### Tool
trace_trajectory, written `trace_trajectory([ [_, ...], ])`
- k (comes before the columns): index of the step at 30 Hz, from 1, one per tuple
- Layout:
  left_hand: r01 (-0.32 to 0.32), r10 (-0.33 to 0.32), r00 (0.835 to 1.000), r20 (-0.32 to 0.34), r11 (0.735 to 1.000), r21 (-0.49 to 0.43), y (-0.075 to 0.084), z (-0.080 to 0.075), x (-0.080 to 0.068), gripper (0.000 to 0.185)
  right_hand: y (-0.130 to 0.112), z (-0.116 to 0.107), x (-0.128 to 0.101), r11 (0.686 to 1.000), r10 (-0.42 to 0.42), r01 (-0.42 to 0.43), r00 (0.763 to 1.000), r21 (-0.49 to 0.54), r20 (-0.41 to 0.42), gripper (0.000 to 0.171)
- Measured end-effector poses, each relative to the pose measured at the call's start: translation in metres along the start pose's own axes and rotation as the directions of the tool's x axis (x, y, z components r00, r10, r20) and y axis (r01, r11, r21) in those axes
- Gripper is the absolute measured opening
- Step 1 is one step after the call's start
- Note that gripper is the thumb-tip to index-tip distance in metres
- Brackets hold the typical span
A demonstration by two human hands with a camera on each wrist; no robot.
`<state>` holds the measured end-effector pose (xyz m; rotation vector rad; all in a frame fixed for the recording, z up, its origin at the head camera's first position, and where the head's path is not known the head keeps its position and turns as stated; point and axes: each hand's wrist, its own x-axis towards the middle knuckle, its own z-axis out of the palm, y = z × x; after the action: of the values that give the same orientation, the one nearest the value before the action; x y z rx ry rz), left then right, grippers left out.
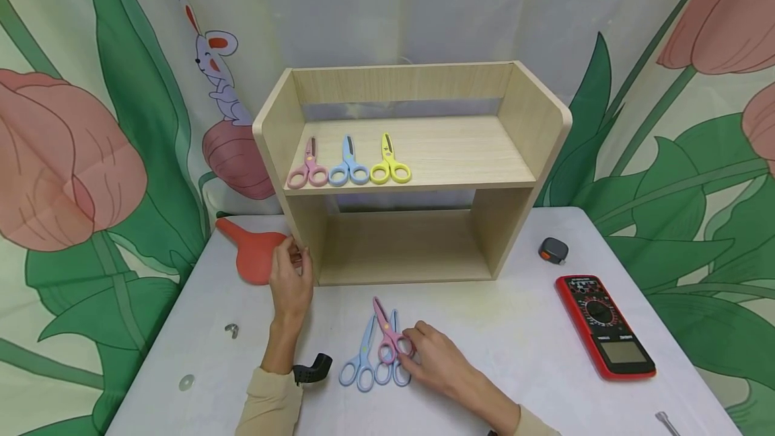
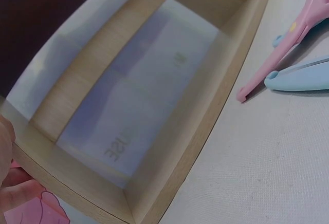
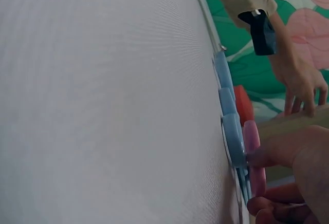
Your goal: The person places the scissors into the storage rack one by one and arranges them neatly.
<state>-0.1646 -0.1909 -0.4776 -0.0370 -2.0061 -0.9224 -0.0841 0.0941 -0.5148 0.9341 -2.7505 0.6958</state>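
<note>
My right hand [image 1: 438, 362] pinches a handle loop of the pink scissors [image 1: 385, 335], with the thumb and fingers on either side of it. Beneath and beside them, two pairs of light blue scissors [image 1: 365, 360] lie on the table, loops toward me. My left hand [image 1: 292, 281] grips the front edge of the left side panel of a wooden two-tier shelf [image 1: 399, 284]. In the left wrist view its fingers [image 2: 20, 196] lie outside that panel. Along the upper tier lie pink scissors [image 1: 310, 170], blue scissors [image 1: 348, 168] and yellow scissors [image 1: 389, 165], blades pointing back.
A red pear-shaped rubber bulb [image 1: 254, 258] lies left of the shelf. Nearer on that side are a small metal piece [image 1: 232, 330] and a clear disc [image 1: 186, 382]. To the right lie a tape measure [image 1: 554, 250], a red multimeter [image 1: 605, 328] and a metal tool [image 1: 666, 421].
</note>
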Motion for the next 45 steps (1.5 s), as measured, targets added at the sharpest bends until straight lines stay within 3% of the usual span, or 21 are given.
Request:
trace_trajectory([
  [6,-0.020,0.020,1.000,-0.012,1.000,-0.009,-0.001,0.001,0.001,0.030,0.004,0.002,0.003,0.997,-0.066,0.069,0.994,0.027,-0.082,0.025],
  [11,-0.019,0.019,1.000,-0.006,1.000,-0.013,-0.002,0.001,0.001,0.030,0.005,-0.005,0.007,0.986,-0.154,0.162,0.971,0.031,-0.185,0.023],
  [16,-0.011,0.011,1.000,-0.002,1.000,-0.008,-0.001,0.001,0.001,0.030,0.000,-0.028,0.017,0.960,-0.262,0.279,0.924,0.019,-0.279,0.025],
  [24,0.006,-0.007,1.000,0.016,1.000,0.008,-0.001,0.000,0.001,0.031,-0.017,-0.090,0.037,0.907,-0.398,0.419,0.826,-0.036,-0.399,0.024],
  [31,-0.002,0.002,1.000,0.007,1.000,0.010,-0.001,-0.001,0.001,0.031,-0.027,-0.145,0.056,0.910,-0.396,0.405,0.787,-0.088,-0.473,0.035],
  [36,-0.003,0.003,1.000,0.002,1.000,0.010,-0.001,0.000,0.000,0.031,-0.022,-0.176,0.076,0.918,-0.379,0.375,0.744,-0.125,-0.550,0.030],
  [39,0.002,-0.002,1.000,0.011,1.000,0.021,-0.001,-0.001,0.000,0.031,-0.014,-0.191,0.090,0.937,-0.340,0.321,0.740,-0.140,-0.580,0.029],
  [45,-0.006,0.006,1.000,0.002,1.000,0.003,-0.002,0.000,-0.001,0.030,0.005,-0.209,0.117,0.967,-0.252,0.209,0.754,-0.142,-0.606,0.029],
])
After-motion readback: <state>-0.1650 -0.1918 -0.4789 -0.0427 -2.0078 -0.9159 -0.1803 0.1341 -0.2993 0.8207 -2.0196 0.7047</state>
